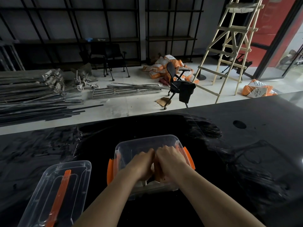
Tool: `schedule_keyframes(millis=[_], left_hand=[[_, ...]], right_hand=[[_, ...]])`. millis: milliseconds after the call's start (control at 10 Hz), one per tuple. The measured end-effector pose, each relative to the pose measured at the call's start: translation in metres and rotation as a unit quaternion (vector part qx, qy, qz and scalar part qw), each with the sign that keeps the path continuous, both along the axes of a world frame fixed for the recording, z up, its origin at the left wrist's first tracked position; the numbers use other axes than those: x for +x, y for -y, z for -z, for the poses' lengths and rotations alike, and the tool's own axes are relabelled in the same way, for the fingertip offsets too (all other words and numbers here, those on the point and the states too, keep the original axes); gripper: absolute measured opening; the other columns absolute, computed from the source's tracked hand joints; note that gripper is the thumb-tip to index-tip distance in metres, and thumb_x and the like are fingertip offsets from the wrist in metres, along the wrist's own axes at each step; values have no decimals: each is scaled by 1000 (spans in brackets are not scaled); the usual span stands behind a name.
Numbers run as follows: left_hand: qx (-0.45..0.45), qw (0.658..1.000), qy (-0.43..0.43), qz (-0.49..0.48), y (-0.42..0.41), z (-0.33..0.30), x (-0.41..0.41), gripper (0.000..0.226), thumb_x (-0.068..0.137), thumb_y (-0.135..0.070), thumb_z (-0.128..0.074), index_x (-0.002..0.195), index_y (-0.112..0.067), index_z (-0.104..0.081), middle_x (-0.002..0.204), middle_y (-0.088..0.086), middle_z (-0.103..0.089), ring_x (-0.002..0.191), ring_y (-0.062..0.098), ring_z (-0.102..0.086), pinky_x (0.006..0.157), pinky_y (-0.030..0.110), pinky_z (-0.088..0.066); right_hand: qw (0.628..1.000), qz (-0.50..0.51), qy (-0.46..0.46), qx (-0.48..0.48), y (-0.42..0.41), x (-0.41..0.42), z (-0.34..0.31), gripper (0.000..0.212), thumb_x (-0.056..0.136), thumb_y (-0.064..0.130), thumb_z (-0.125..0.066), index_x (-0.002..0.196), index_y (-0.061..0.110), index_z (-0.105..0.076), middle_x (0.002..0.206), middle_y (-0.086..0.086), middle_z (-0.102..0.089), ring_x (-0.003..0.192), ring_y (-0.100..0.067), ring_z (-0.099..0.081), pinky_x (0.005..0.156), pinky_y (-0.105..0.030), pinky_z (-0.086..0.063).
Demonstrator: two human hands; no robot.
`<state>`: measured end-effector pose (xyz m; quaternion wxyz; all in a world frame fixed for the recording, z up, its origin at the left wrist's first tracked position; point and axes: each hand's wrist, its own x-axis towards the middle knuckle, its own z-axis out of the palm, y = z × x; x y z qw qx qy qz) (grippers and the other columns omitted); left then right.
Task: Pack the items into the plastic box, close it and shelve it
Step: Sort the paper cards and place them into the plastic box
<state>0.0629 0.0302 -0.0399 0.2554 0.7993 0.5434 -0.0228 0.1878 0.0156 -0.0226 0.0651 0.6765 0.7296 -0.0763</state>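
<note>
A clear plastic box [144, 141] with orange side latches [110, 169] stands open on the black table in front of me. Both my hands reach down inside it, side by side. My left hand [141, 164] and my right hand [170, 161] have their fingers curled around something pale at the box's bottom; the item itself is mostly hidden under them. The clear lid [54, 194] with an orange handle strip lies flat on the table to the left of the box, apart from it.
The black table [246, 153] is glossy and streaked, with a round hole [239, 124] at the right. Beyond its far edge are a floor with metal bars, a black office chair [178, 84], a wooden ladder [229, 46], orange sacks and dark shelving [98, 22].
</note>
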Motion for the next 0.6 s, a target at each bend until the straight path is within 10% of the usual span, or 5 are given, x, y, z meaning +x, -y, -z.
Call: schedule_keyframes(millis=[300, 600], left_hand=[[180, 982, -44, 40, 11, -19, -17, 28, 92, -17, -59, 121, -17, -61, 114, 8, -69, 104, 31, -65, 79, 39, -47], [120, 966, -181, 143, 8, -32, -32, 50, 89, -18, -63, 131, -44, -59, 133, -5, -60, 124, 26, -55, 97, 40, -43]], right_hand=[[999, -45, 21, 11, 8, -4, -5, 25, 101, 20, -51, 118, 11, -67, 118, -13, -70, 114, -34, -63, 95, -50, -45], [947, -82, -160, -268, -3, 12, -62, 25, 79, 38, -83, 100, 28, -74, 100, 2, -80, 70, -13, -75, 65, -26, -59]])
